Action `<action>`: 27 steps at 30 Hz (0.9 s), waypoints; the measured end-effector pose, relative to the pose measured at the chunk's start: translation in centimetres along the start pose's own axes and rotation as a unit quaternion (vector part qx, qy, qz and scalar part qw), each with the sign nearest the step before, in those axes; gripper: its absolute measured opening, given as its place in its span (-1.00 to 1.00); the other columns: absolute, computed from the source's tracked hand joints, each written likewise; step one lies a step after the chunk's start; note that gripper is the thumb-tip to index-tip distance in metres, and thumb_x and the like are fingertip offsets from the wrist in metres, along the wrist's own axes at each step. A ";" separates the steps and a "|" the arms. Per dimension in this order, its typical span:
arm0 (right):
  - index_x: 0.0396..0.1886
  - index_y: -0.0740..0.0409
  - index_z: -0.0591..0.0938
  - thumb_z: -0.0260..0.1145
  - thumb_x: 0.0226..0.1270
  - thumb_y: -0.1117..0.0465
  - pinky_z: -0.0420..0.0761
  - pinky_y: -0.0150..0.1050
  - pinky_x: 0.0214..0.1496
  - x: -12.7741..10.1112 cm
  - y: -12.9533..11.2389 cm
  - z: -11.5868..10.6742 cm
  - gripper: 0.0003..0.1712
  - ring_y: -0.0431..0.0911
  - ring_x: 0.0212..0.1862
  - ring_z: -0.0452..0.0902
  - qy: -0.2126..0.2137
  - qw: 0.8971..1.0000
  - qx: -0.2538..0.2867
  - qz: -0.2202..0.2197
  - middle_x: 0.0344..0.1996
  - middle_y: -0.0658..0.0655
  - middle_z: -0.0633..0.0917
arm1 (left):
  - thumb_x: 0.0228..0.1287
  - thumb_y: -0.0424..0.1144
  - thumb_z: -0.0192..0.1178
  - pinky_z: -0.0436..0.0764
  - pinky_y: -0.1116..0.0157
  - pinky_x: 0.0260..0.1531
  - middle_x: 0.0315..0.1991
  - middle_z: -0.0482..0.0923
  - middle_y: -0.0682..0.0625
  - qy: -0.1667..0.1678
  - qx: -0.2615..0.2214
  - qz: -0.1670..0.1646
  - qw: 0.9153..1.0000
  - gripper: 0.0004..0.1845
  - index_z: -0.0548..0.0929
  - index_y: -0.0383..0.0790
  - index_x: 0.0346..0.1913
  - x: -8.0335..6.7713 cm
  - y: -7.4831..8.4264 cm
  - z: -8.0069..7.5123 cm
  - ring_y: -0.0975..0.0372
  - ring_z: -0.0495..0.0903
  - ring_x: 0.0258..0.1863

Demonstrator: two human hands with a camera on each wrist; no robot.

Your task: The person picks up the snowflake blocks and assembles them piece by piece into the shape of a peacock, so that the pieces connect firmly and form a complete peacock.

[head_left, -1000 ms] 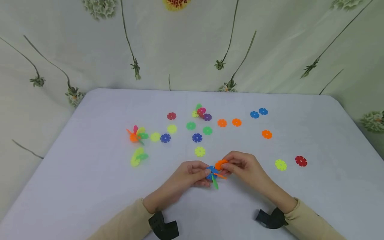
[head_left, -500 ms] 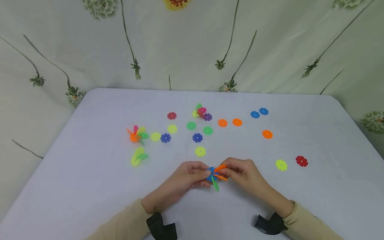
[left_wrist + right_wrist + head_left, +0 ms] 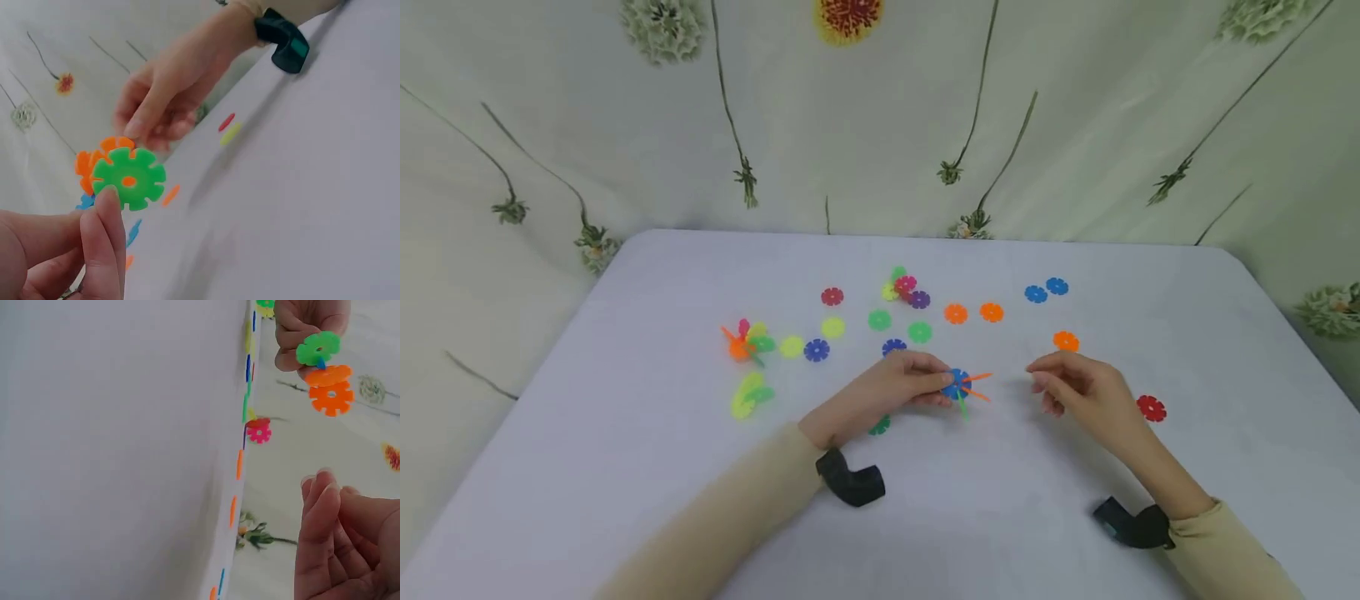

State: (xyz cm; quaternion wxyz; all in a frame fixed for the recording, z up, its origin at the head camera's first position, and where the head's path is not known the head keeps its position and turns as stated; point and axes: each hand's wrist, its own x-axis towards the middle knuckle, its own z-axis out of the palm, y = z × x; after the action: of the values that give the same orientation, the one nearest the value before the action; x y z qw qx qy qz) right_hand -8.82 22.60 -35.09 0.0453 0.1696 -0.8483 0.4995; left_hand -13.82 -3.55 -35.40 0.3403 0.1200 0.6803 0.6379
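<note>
In the head view my left hand point(image 3: 910, 382) pinches a blue notched plastic disc point(image 3: 957, 384). Two orange discs point(image 3: 117, 143) and a green disc point(image 3: 129, 179) are slotted into it and stand out from its edge. Most of the blue disc hides behind the green one in the left wrist view. My right hand point(image 3: 1086, 396) hovers to the right of this cluster, apart from it. Its fingers are loosely curled, and the right wrist view shows nothing between thumb point(image 3: 369, 512) and fingertips.
Loose discs lie across the white table point(image 3: 625, 500), among them an orange disc point(image 3: 1065, 341) and a red disc point(image 3: 1151, 408) close to the right hand. At the left stand a joined multicoloured cluster point(image 3: 741, 346) and a yellow-green cluster point(image 3: 749, 395). Another joined cluster point(image 3: 906, 286) lies farther back.
My right hand has let go of the second orange disc, now slotted into the blue one, and moved right. My left hand has shifted forward and right with the cluster.
</note>
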 end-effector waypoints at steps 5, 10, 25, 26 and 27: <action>-0.27 0.32 0.61 0.25 0.29 0.34 0.52 -0.31 -0.58 -0.8 1.6 -2.1 -0.90 -0.08 -0.59 0.49 0.013 0.995 -0.063 0.077 -0.57 0.15 0.60 | 0.31 -0.23 0.17 0.53 0.32 -0.07 -0.16 0.62 -0.16 -0.001 -0.021 -0.010 1.000 -0.70 0.60 -0.33 0.02 3.2 0.6 -1.5 0.11 0.62 -0.14; -0.22 0.26 0.62 0.32 0.23 0.32 0.44 -0.31 -0.54 -1.1 2.1 -3.7 -0.85 -0.07 -0.48 0.44 -0.017 0.975 -0.193 0.106 -0.50 0.04 0.55 | 0.29 -0.37 0.17 0.56 0.35 -0.15 -0.17 0.62 -0.15 0.041 -0.032 -0.049 0.997 -0.65 0.53 -0.44 0.10 5.4 0.9 -1.5 0.16 0.65 -0.21; -0.31 0.17 0.48 0.49 0.00 0.25 0.40 -0.32 -0.49 -2.1 3.3 -6.4 -0.66 -0.12 -0.44 0.34 -0.177 0.945 -0.247 0.121 -0.48 -0.02 0.45 | 0.04 -0.19 0.41 0.50 0.36 -0.40 -0.35 0.43 0.12 0.064 0.460 0.058 0.884 -0.70 0.59 -0.05 -0.15 -1.6 -0.9 -4.0 0.25 0.43 -0.40; -0.32 0.16 0.47 0.49 0.00 0.24 0.40 -0.32 -0.50 -2.1 3.3 -6.4 -0.65 -0.13 -0.45 0.35 -0.178 0.944 -0.250 0.122 -0.50 -0.03 0.44 | 0.04 -0.20 0.41 0.49 0.37 -0.39 -0.38 0.43 0.12 0.067 0.466 0.066 0.880 -0.72 0.57 -0.06 -0.19 -1.8 -1.1 -3.8 0.25 0.43 -0.41; -0.33 0.15 0.46 0.48 0.00 0.25 0.39 -0.32 -0.50 -2.1 3.1 -6.3 -0.65 -0.13 -0.46 0.35 -0.177 0.943 -0.253 0.121 -0.52 -0.04 0.44 | 0.06 -0.21 0.40 0.49 0.36 -0.40 -0.40 0.44 0.12 0.072 0.463 0.072 0.880 -0.75 0.56 -0.07 -0.22 -2.1 -1.2 -3.6 0.25 0.43 -0.42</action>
State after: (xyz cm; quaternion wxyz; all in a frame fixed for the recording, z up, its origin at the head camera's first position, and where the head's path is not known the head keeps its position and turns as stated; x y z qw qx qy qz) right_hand -8.53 29.94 -35.06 -0.1254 0.1341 -0.9551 0.2325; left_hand -14.18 -7.86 -36.09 0.1492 0.2669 0.9101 0.2797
